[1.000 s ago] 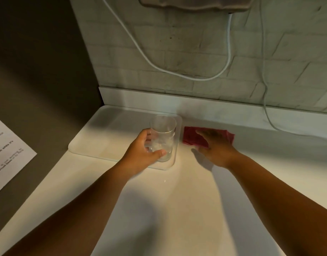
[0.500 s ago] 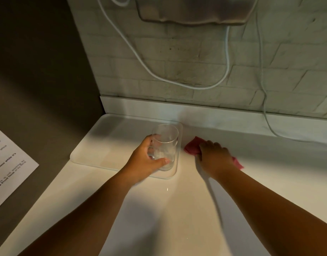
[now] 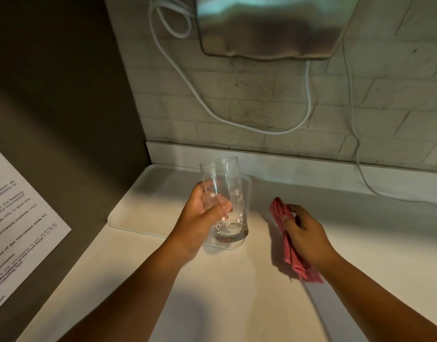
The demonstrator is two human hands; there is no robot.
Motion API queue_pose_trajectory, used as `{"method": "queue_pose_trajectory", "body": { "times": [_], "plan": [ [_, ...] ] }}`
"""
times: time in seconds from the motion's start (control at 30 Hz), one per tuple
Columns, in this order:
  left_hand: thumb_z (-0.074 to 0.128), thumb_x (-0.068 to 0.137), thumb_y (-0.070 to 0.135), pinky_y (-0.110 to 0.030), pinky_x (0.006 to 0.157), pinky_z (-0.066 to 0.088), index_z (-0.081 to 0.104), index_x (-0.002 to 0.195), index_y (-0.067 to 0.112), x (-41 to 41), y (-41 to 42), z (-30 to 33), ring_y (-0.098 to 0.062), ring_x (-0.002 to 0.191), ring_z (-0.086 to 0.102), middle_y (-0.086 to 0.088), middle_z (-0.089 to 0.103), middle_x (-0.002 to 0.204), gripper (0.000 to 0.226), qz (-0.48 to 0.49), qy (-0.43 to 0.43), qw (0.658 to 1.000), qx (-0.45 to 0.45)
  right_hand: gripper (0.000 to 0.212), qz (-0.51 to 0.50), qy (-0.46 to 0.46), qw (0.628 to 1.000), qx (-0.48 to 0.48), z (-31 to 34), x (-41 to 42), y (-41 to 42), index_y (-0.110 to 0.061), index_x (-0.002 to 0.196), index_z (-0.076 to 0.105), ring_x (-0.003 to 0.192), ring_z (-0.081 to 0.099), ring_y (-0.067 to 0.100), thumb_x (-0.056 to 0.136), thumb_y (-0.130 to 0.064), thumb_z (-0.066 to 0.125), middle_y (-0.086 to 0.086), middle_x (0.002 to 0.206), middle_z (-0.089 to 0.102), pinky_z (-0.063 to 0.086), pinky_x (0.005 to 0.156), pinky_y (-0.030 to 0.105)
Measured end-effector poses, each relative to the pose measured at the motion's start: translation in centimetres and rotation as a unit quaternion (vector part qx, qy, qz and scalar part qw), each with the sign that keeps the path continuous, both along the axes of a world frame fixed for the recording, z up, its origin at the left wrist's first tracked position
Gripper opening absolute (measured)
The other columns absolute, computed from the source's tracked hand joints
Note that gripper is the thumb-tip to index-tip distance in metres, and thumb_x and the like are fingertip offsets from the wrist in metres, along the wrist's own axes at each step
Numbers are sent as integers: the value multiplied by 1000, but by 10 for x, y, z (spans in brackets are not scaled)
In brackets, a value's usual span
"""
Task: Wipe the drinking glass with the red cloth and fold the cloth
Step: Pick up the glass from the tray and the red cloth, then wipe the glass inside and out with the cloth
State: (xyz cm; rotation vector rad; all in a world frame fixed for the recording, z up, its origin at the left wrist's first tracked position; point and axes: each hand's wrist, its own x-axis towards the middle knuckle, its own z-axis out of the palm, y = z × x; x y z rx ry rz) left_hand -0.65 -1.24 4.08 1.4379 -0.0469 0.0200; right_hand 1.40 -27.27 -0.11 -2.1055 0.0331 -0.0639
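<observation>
A clear drinking glass [image 3: 233, 193] is upright in my left hand [image 3: 200, 215], raised just above the right end of a white tray [image 3: 148, 193]. My fingers wrap its lower half. To the right, my right hand [image 3: 303, 233] is closed around a bunched red cloth [image 3: 290, 253], lifted a little off the white counter [image 3: 237, 292]. The cloth's ends stick out above and below my fist. Glass and cloth are apart by about a hand's width.
A metal appliance [image 3: 269, 28] hangs on the brick wall above, with white cables [image 3: 308, 107] looping down to the counter's back edge. A printed paper sheet [image 3: 17, 218] is on the dark wall at the left. The counter meets that wall on the left.
My left hand has lifted the glass off the tray. My right hand has gathered the flat cloth into its fist and drawn it toward me, off the counter.
</observation>
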Motion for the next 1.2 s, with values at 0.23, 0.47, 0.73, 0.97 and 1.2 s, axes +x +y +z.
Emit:
{"method": "queue_pose_trajectory", "body": {
  "times": [0.23,0.47,0.73,0.97,1.2],
  "plan": [
    [62,90,34,-33,75,60,63,132,26,-17,-25,16,-14,81,72,5,76,86,43,-21,32,992,-121,30,2,-163,960,228,70,-45,41,-50,129,57,108,63,-5,102,-39,53,-28,119,66,52,79,13],
    [72,76,50,-39,75,61,66,135,28,-19,-36,22,-22,91,77,-9,77,107,63,-37,43,990,-126,51,53,-331,941,37,116,-74,83,-41,152,36,105,59,1,101,-41,45,-21,115,58,47,81,12],
    [63,78,71,-42,89,64,73,131,26,-29,-35,24,-28,114,78,-9,82,121,71,-20,89,993,-81,51,36,-336,932,-130,101,-77,98,-60,147,24,72,49,4,100,-49,40,-12,91,38,50,50,25],
    [65,84,73,-56,100,61,70,128,35,-28,-40,33,-35,118,76,-16,77,126,58,7,74,993,-89,45,-24,-317,944,-88,102,-73,104,-56,144,38,80,51,5,100,-46,38,-13,92,36,48,54,18],
    [65,70,89,-62,102,59,69,125,38,-28,-41,35,-41,117,74,-28,71,129,76,10,53,993,-109,45,-12,-271,960,-64,104,-74,106,-73,138,22,75,54,4,98,-53,30,-14,87,43,52,57,28]
  ]
}}
